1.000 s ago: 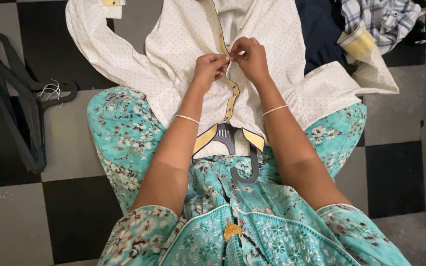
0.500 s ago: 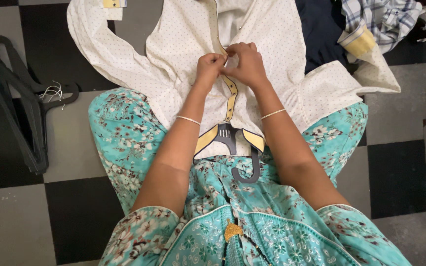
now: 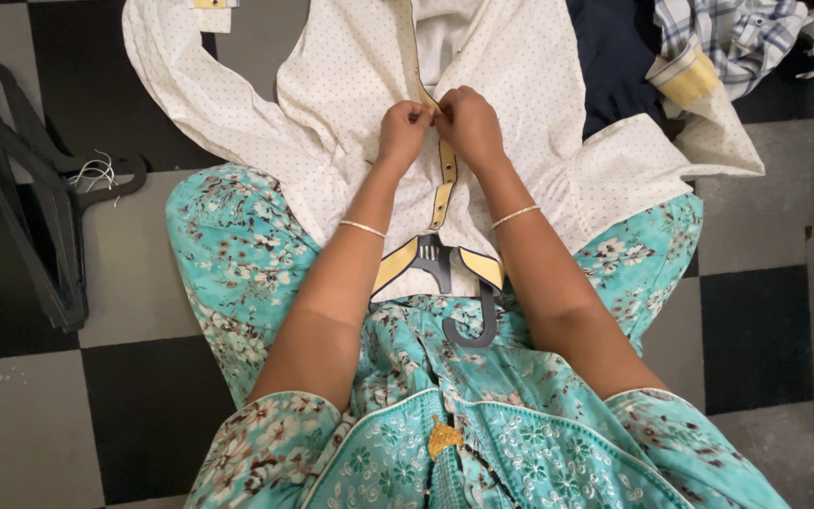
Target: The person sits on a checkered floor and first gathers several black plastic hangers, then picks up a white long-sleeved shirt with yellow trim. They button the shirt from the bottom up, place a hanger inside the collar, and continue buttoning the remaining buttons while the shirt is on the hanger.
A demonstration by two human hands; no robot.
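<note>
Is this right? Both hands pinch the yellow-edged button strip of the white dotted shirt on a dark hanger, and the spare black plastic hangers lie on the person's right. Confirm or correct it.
Not quite. The head view shows the spare black plastic hangers lying on the person's left, not right. The rest holds: the left hand and right hand pinch the yellow-edged button strip of the white dotted shirt on its dark hanger.

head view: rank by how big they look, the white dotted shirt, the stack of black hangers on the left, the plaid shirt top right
1. white dotted shirt
2. stack of black hangers
3. plaid shirt, cut off by the frame edge, so its rank is unsure
</note>
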